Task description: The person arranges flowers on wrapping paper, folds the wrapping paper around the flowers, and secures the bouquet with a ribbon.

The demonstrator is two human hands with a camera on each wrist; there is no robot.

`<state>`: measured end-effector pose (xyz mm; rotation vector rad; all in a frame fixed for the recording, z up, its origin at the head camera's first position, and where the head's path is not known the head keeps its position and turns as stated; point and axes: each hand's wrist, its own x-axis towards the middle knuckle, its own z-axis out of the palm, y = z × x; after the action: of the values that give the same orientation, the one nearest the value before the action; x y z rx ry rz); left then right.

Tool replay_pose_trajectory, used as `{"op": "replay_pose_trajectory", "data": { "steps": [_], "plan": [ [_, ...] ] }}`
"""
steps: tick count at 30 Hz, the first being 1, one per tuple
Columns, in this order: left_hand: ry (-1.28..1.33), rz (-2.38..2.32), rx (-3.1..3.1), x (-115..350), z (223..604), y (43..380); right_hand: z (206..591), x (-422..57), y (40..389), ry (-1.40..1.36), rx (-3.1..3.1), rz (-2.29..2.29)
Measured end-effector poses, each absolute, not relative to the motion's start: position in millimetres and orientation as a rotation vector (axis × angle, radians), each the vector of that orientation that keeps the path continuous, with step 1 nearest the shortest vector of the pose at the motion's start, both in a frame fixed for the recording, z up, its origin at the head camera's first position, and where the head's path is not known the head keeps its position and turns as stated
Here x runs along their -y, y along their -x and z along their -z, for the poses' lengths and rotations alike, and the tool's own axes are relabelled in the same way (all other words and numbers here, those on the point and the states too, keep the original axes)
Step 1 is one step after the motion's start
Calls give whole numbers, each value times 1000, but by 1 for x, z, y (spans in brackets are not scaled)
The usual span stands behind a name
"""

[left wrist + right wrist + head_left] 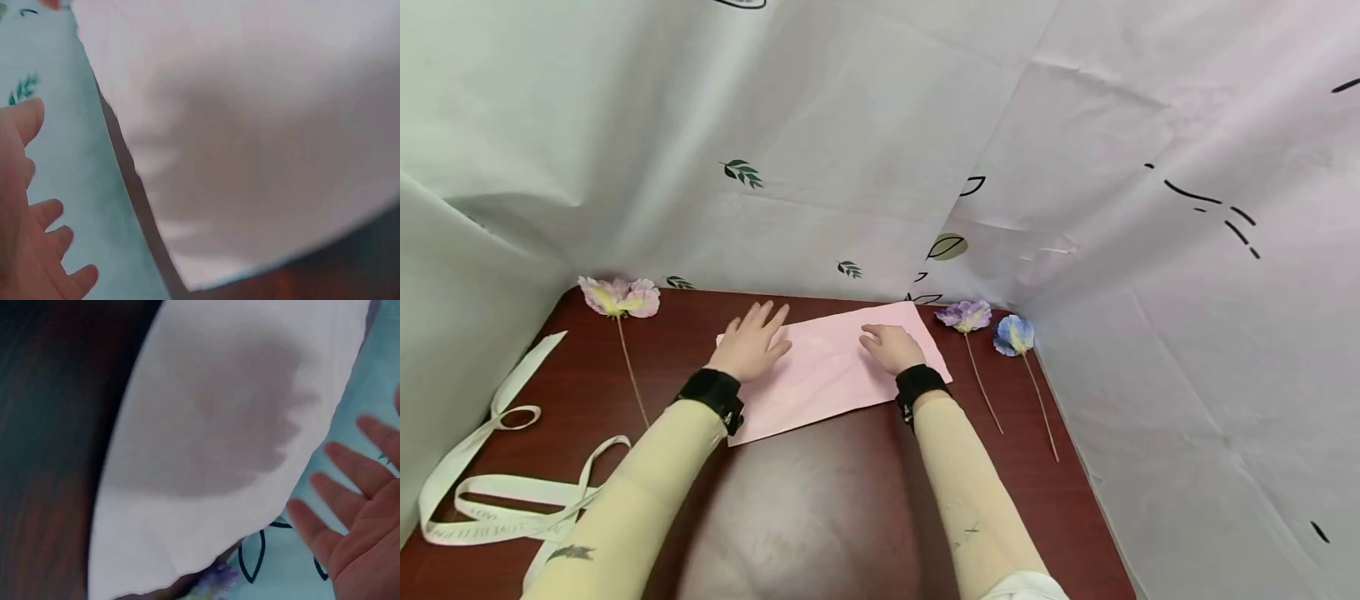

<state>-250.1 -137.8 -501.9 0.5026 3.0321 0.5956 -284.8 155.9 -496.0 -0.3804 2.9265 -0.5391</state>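
Note:
A pink sheet, soft and slightly creased, lies at a slant across the dark red table. My left hand hovers over its left end with the fingers spread. Over its right part is my right hand, palm down and fingers extended. In the left wrist view the left hand appears beside the sheet, holding nothing. The right wrist view shows the right hand with straight, spread fingers, apart from the sheet, on which a hand-shaped shadow falls.
A pink artificial flower lies at the back left of the table. Below it, white printed ribbon is loosely looped. Purple and blue flowers lie on the right. Pale patterned cloth hangs around the table.

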Motion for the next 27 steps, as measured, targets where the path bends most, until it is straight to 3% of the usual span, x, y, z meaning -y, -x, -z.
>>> {"op": "replay_pose_trajectory", "data": {
  "steps": [4, 15, 27],
  "plan": [
    [-524, -771, -3009, 140, 515, 237, 507, -173, 276, 390, -2993, 707],
    [-245, -848, -3034, 161, 557, 230, 532, -211, 254, -52, -3064, 576],
    [-151, -920, -2973, 178, 564, 235, 547, -228, 252, -160, -2912, 591]
  ]
}}
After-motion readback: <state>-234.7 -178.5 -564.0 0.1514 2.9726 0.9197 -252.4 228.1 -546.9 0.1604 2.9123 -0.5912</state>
